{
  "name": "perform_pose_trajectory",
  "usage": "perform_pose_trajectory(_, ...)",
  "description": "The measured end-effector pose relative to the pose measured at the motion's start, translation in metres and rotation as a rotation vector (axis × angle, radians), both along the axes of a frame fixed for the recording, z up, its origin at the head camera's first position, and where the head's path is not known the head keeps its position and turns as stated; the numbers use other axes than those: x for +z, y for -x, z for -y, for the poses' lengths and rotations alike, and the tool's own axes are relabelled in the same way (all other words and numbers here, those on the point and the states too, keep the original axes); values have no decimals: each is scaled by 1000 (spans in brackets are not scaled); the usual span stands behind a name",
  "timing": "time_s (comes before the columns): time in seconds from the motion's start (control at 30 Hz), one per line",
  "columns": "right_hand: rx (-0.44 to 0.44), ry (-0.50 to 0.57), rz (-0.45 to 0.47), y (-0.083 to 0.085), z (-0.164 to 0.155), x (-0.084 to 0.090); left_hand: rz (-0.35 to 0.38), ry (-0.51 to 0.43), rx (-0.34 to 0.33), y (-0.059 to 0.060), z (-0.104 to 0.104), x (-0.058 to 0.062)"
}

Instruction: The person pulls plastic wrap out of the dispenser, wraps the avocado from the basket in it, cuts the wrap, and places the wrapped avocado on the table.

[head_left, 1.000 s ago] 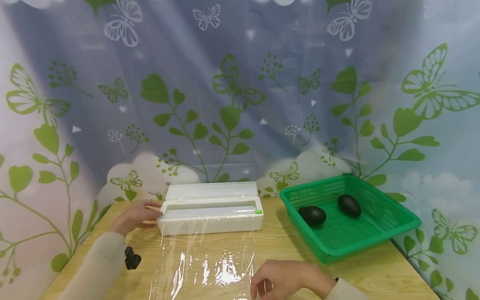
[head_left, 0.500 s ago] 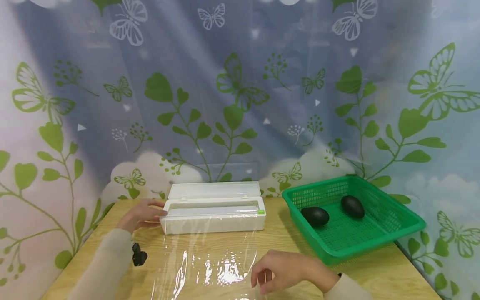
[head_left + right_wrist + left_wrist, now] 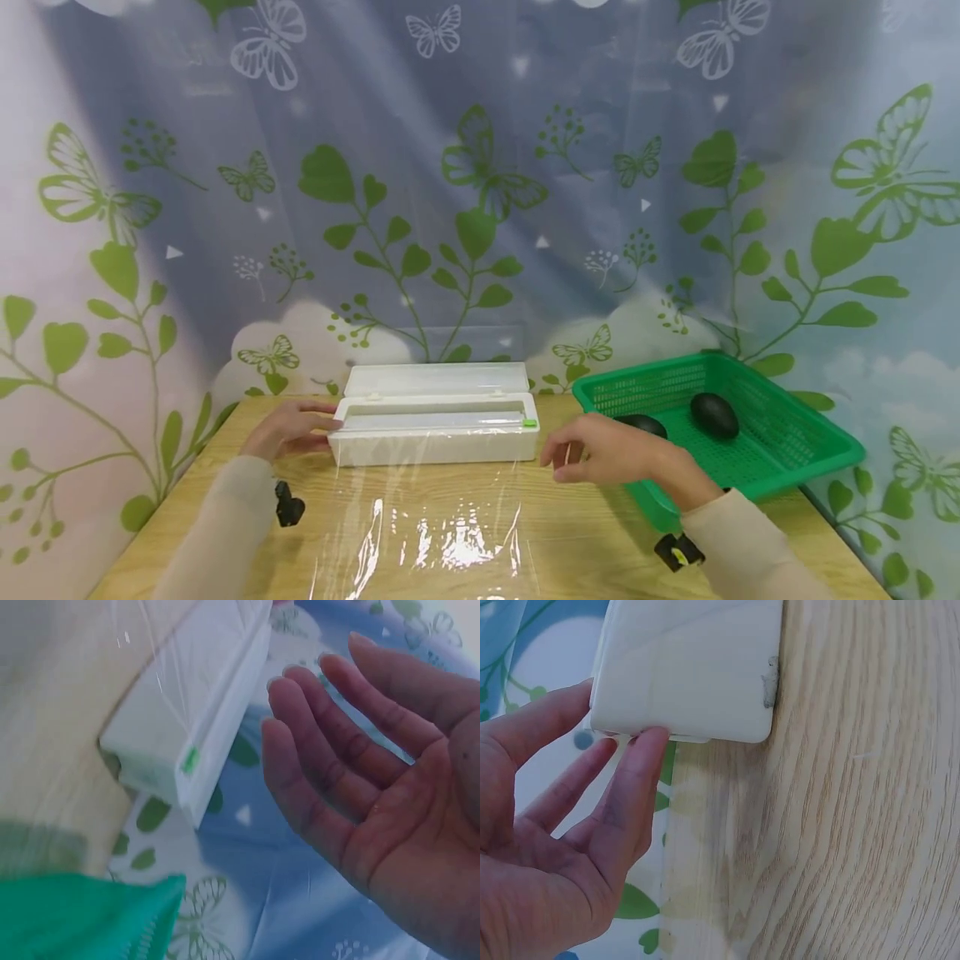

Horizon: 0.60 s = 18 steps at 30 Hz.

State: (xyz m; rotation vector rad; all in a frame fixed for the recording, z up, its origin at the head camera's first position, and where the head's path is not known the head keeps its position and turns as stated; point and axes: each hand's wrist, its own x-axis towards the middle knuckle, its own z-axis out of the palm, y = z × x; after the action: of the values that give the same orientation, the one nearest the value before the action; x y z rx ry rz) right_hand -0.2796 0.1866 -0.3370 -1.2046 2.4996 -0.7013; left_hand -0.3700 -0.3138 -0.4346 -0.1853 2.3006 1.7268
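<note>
A white cling-film dispenser box (image 3: 435, 425) stands lid-open on the wooden table, with a clear sheet of film (image 3: 442, 533) pulled out toward me. My left hand (image 3: 288, 429) rests with straight fingers against the box's left end (image 3: 686, 671). My right hand (image 3: 600, 450) hovers open above the table, just right of the box's end with the green slider (image 3: 529, 422), holding nothing. In the right wrist view its fingers (image 3: 330, 750) are spread near the box (image 3: 187, 727).
A green plastic basket (image 3: 787, 454) at the right holds two dark avocados (image 3: 714, 415); one is partly behind my right hand. A leaf-and-butterfly curtain hangs close behind the table. Table edges lie near at left and right.
My right hand let go of the film's near right corner and rose up and right toward the box's right end. The left hand stayed on the box; the film lies flat.
</note>
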Motion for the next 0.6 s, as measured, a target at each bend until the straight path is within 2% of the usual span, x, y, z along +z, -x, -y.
perform_pose_trajectory(0.2, -71, -28, -91, 24, -19, 15, -2, 21, 18, 1, -3, 3)
perform_pose_trajectory(0.4, -174, -79, -80, 51, -36, 22, -21, 80, 15, 0, -2, 7)
perform_pose_trajectory(0.6, -201, -115, -74, 72, -45, 17, -25, 28, 21, -2, -1, 0)
